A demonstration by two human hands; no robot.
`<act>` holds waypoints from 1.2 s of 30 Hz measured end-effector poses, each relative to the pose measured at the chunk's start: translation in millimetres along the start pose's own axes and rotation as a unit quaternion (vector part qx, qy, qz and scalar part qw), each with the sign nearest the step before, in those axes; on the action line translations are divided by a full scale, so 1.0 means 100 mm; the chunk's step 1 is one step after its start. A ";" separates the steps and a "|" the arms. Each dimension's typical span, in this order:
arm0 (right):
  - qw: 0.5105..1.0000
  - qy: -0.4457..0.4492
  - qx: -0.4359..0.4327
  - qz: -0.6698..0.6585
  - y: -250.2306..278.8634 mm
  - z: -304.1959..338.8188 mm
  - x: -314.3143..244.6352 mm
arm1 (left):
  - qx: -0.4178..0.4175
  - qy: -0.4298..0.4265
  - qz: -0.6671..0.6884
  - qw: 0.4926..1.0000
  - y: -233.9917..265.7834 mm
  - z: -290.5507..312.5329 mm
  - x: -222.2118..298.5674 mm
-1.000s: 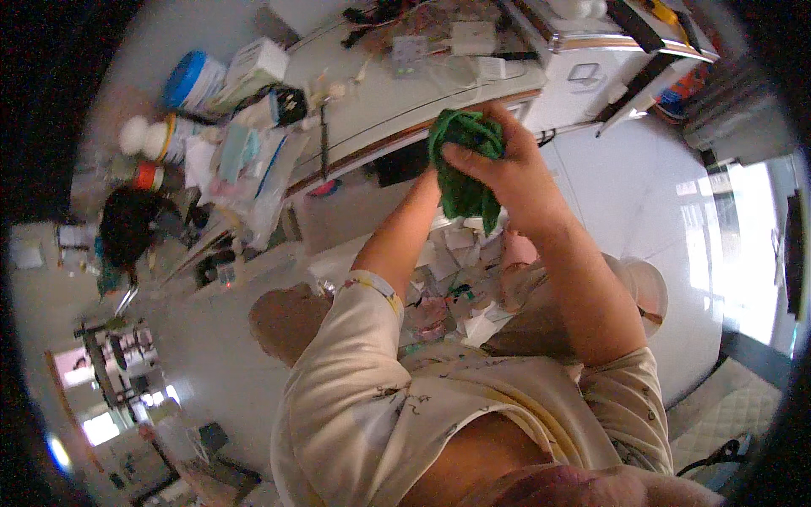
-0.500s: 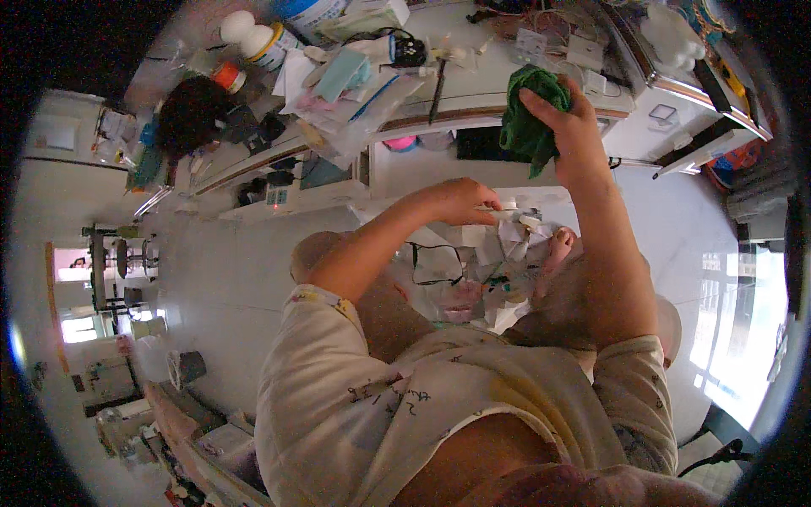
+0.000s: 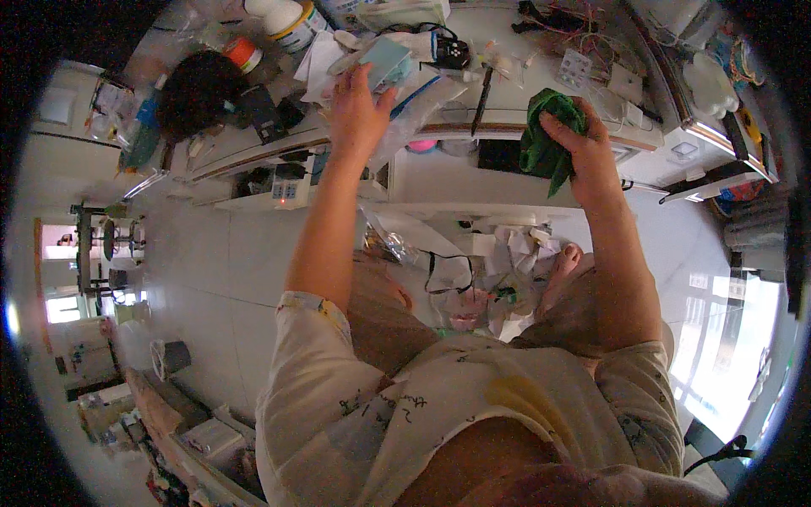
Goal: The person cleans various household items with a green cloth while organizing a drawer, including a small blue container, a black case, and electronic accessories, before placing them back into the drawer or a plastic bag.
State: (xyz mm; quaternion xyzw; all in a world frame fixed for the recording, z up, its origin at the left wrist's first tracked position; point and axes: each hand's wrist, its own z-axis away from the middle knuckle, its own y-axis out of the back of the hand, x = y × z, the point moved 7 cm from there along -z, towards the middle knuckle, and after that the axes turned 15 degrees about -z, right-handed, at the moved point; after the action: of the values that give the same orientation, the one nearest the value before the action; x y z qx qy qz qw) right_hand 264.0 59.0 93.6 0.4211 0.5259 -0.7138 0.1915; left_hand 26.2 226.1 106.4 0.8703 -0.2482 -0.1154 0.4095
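Observation:
My right hand [image 3: 585,144] is closed round a crumpled green cloth [image 3: 545,139], held up over the front edge of the white desk [image 3: 515,106]. My left hand [image 3: 361,114] reaches out to the left part of the desk, fingers apart, at a pile of papers and plastic bags. Its fingertips meet the edge of a light blue folded piece [image 3: 384,63]; whether they touch it I cannot tell. Beside that hand lie white paper [image 3: 319,63], a clear plastic bag [image 3: 410,114] and a blue pen [image 3: 416,97].
A black pen [image 3: 483,100], a pill blister [image 3: 575,68] and tangled cables [image 3: 583,35] lie farther right. At the left stand a tub [image 3: 296,29] and a dark hairy bundle [image 3: 198,95]. Below, an open drawer [image 3: 456,182] juts out; paper scraps [image 3: 515,245] lie between my legs.
My left hand has moved from above the scraps between my legs up and left onto the desk pile, its fingers spreading. The green cloth in my right hand has shifted slightly right and down.

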 end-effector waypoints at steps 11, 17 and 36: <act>1.000 -0.026 -0.002 -0.003 -0.16 -0.12 0.20 | -0.008 0.192 0.043 0.980 -0.14 -0.16 -0.55; 1.000 -0.020 -0.003 0.012 -0.17 -0.09 0.18 | 0.051 0.348 0.378 0.856 0.04 -0.03 -0.71; 0.997 -0.016 -0.035 0.062 -0.13 0.00 0.16 | -0.012 0.341 0.648 0.681 0.22 0.24 -0.17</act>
State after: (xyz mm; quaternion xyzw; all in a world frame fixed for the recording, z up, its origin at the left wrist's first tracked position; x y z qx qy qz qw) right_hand 245.6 66.6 88.7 0.4343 0.5201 -0.6887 0.2579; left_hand -5.8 207.3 107.6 0.4660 -0.5921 0.4806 0.4486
